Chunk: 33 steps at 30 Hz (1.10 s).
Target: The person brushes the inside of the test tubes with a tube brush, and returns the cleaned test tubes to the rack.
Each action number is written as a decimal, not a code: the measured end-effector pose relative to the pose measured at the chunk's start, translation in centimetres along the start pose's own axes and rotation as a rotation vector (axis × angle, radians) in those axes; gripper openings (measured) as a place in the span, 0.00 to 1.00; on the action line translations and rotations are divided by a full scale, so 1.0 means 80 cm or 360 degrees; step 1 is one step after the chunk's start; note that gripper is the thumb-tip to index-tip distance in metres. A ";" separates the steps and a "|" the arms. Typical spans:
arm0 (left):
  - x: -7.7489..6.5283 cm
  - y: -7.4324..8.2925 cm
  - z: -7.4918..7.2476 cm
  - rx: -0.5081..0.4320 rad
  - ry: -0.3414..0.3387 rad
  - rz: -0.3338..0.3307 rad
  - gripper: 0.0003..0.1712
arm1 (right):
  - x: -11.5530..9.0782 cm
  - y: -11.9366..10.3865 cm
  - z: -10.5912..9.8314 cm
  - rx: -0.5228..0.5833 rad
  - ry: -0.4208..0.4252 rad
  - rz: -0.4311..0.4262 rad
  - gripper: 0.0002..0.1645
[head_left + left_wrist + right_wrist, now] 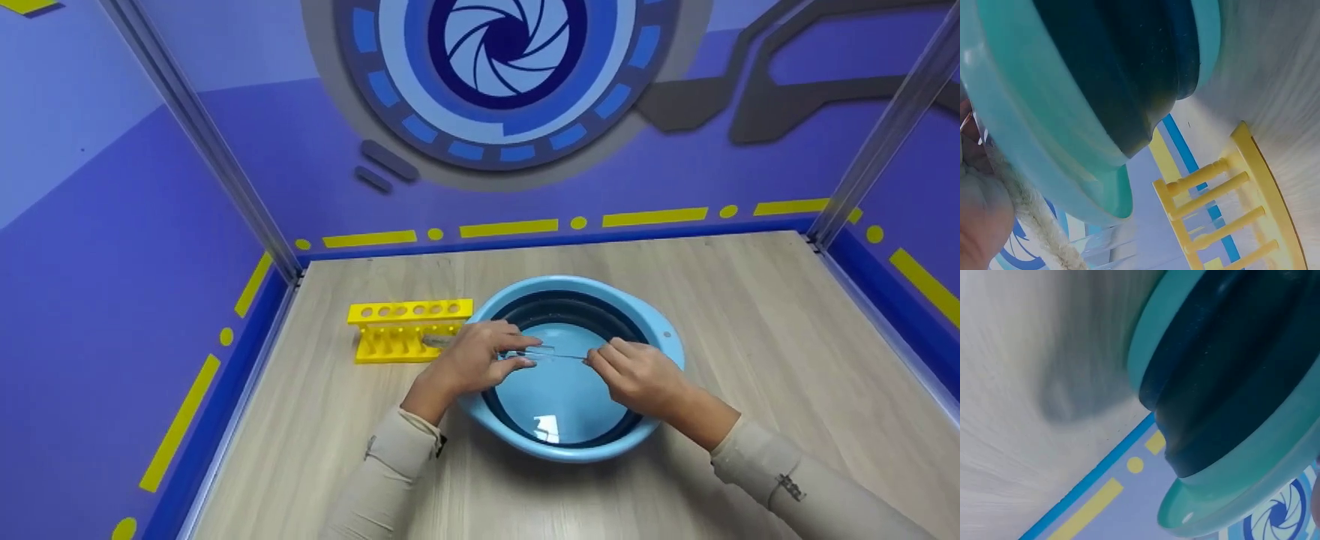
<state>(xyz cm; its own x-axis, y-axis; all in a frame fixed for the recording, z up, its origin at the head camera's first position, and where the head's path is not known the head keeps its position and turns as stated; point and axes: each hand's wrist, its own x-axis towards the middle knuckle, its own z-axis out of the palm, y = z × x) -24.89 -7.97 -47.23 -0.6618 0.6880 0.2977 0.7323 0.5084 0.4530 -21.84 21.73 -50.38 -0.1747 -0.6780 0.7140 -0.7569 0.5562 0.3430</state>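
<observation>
My left hand point(476, 356) holds a clear glass test tube point(541, 349) nearly level above a blue basin point(559, 451), its fingers and thumb on either side of the glass. The grey bristles of a test tube brush point(435, 340) show beyond the left side of that hand; they appear to lie inside the tube. Close up, the bristles point(1044, 219) run past the left palm in the left wrist view. Over the basin's right half, my right hand point(645, 379) pinches the brush's thin wire handle. Fingers hide part of the tube.
A yellow test tube rack point(411, 311) stands on the wood-grain table point(750, 360), left of the basin. Faint clear tubes point(1106, 242) appear near the rack in the left wrist view. Water lies in the basin. Blue-purple panels point(247, 150) enclose the back and sides.
</observation>
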 end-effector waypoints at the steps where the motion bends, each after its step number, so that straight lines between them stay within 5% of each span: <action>1: 0.000 0.001 -0.001 -0.0027 -0.0022 -0.0022 0.19 | 0.001 0.002 -0.001 0.0009 0.0041 -0.0014 0.21; 5: 0.000 0.002 -0.002 -0.0084 -0.0060 -0.0081 0.21 | 0.002 0.008 -0.007 0.0029 0.0161 -0.0138 0.15; 11: -0.002 0.001 -0.004 -0.0236 -0.0085 -0.0126 0.20 | -0.007 0.020 -0.016 -0.0056 0.0144 -0.0439 0.17; 19: -0.004 0.003 0.000 -0.0275 -0.0053 -0.0101 0.20 | -0.006 0.031 -0.009 0.0021 0.0359 -0.0510 0.16; 23: -0.003 0.007 0.002 -0.0201 0.0085 -0.0033 0.21 | 0.003 0.017 -0.007 0.0298 0.0417 -0.0142 0.14; 27: 0.001 0.011 0.005 0.0027 0.0282 0.0128 0.20 | 0.014 -0.010 -0.014 0.0781 0.0330 0.0587 0.08; 31: 0.005 0.014 0.007 0.0288 0.0448 0.0248 0.19 | 0.029 -0.029 -0.035 0.1199 0.0035 0.1460 0.10; 33: 0.005 0.015 0.006 0.0321 0.0441 0.0246 0.19 | 0.032 -0.030 -0.039 0.1191 -0.0039 0.1550 0.10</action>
<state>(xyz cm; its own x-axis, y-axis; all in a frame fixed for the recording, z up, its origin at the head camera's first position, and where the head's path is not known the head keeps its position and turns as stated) -24.25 -6.83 -46.99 -0.5393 0.6122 0.5783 0.8254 0.5204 0.2188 -18.49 20.18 -47.45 -0.8748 -0.1470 0.4617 -0.4771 0.4280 -0.7676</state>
